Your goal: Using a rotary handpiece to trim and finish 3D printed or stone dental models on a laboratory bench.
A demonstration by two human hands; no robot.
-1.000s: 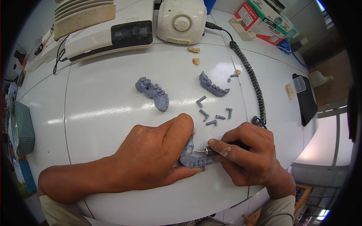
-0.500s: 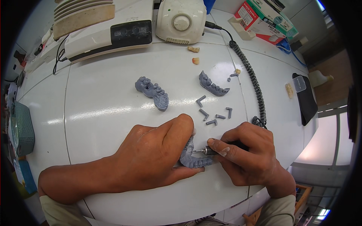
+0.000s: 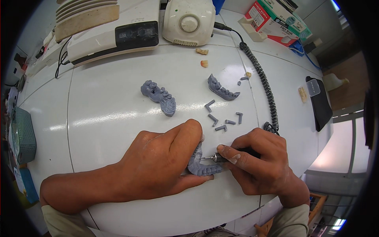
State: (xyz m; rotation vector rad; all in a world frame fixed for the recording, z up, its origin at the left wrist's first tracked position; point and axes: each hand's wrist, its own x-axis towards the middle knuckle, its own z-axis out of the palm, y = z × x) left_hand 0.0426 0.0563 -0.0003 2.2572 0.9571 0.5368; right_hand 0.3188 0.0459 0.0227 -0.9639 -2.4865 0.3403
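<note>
My left hand [image 3: 166, 158] is closed round a grey dental model [image 3: 202, 168], its curved row of teeth facing the near side. Part of the model is hidden under my fingers. In my right hand [image 3: 256, 160] is a dark rotary handpiece [image 3: 220, 158], held like a pen. Its thin metal bur reaches left to the model's inner side and appears to touch it. Farther back on the table lie two more grey dental models, a larger one [image 3: 160, 96] on the left and a curved one [image 3: 222, 89] on the right. Several small grey L-shaped pegs [image 3: 213, 119] are scattered before them.
At the back stand a cream control unit [image 3: 189, 23] with a round knob and a white machine [image 3: 114, 39]. A black coiled cord [image 3: 260, 69] runs down the right side. Mask boxes [image 3: 276, 21], a black pouch [image 3: 320, 104] and a green basket [image 3: 24, 134] line the edges.
Almost nothing differs. The whole picture has shifted very slightly left; both hands, the model and the handpiece keep their places.
</note>
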